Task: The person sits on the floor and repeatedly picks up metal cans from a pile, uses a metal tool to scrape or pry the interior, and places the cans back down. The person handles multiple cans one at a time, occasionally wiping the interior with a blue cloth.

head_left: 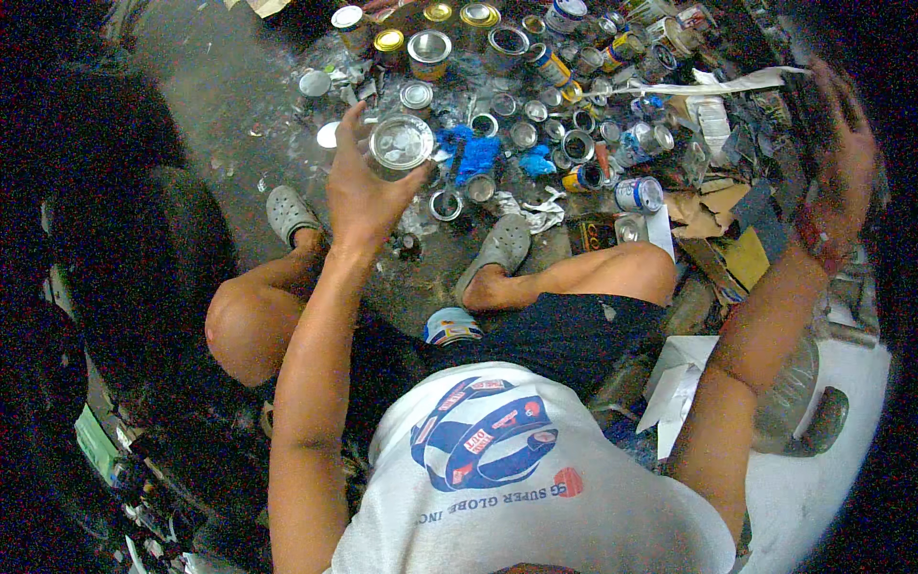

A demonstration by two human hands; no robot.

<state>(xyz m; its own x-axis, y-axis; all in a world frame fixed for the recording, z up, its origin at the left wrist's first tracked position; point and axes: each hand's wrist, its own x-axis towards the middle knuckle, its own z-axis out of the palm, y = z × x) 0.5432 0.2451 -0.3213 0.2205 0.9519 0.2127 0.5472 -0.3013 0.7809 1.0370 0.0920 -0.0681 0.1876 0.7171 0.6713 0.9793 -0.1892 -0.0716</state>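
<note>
My left hand (368, 196) is closed around a round can (402, 143) with a shiny metal top, its thumb and fingers on opposite sides. The can is held up over the floor, left of the crowd of cans. At the far right my right hand (841, 158) is raised and somewhat blurred. A long white strip (722, 88), like paper or tape, runs from among the cans to its fingertips, which appear pinched on the strip's end.
Several cans (430, 53), upright or tipped, crowd the stained floor ahead. Among them lie blue rags (470, 155) and crumpled white paper (543, 210). Torn cardboard (708, 210) is piled at the right. A spray-type or printed can (451, 327) stands between my legs.
</note>
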